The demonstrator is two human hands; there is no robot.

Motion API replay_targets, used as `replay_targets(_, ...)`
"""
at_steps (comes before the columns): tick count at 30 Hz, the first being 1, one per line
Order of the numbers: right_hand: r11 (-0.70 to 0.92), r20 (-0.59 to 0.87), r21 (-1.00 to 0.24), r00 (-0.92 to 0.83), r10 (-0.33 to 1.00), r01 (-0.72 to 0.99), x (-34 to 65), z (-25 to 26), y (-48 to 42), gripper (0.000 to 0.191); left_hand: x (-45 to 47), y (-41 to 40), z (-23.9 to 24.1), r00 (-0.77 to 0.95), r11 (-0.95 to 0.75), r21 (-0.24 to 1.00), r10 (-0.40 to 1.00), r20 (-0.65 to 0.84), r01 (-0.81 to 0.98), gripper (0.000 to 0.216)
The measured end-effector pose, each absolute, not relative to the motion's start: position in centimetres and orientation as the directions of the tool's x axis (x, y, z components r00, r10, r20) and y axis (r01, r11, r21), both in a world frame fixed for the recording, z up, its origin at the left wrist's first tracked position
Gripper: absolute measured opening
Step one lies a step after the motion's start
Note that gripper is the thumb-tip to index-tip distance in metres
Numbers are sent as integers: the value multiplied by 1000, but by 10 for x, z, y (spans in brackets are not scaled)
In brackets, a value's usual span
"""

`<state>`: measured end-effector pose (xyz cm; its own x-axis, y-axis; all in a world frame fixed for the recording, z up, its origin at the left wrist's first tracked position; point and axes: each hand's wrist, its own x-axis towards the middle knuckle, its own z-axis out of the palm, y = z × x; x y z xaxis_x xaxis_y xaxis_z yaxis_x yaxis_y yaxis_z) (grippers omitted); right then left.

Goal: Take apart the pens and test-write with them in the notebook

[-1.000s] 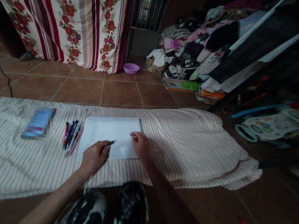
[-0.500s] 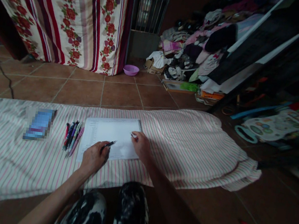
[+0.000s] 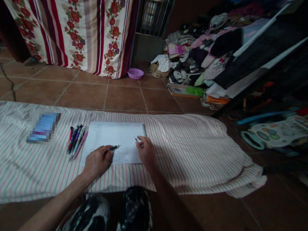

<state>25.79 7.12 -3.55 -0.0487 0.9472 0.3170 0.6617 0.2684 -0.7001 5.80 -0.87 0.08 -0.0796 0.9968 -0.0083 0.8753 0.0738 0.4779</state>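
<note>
My left hand (image 3: 98, 161) rests on the lower left of a white spiral notebook (image 3: 112, 132), its fingers closed around a black pen (image 3: 113, 149). The pen's bare tip points right and away from me, over the page. Across the page, my right hand (image 3: 146, 149) pinches a small silver piece (image 3: 135, 139) that looks like a pen cap; most of it is hidden by the fingers. Faint print or writing runs along the notebook's left side and top. Left of the notebook lies a bundle of several pens (image 3: 76, 140), red, dark, purple and pink.
A pixelated blue phone-like rectangle (image 3: 43, 127) lies left of the pens. Everything rests on a striped cloth (image 3: 194, 155) over a low surface. Beyond are floor tiles (image 3: 86, 89), a purple basin (image 3: 135, 74), a flowered curtain (image 3: 84, 19) and heaped clothes (image 3: 199, 49).
The camera view has shifted very slightly. Both hands keep nearly the same place and grip over the notebook.
</note>
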Motion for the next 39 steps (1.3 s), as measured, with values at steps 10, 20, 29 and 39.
replay_targets(10,-12,-42,-949,-89,995,314,224,-14,23,24,62,-27,18,-107,105,529,994,-27,842,30)
replay_targets(20,-266,-256,-962,-138,957,-57,196,4,-15,27,70,-45,29,-103,94,564,995,-15,821,30)
replay_targets(29,-320,-306,-929,-104,946,-183,192,10,-26,29,71,-56,37,-88,73,568,996,-2,820,28)
replay_targets(39,-334,-321,-917,-93,942,-217,191,15,-23,32,67,-60,37,-106,102,624,994,-32,775,22)
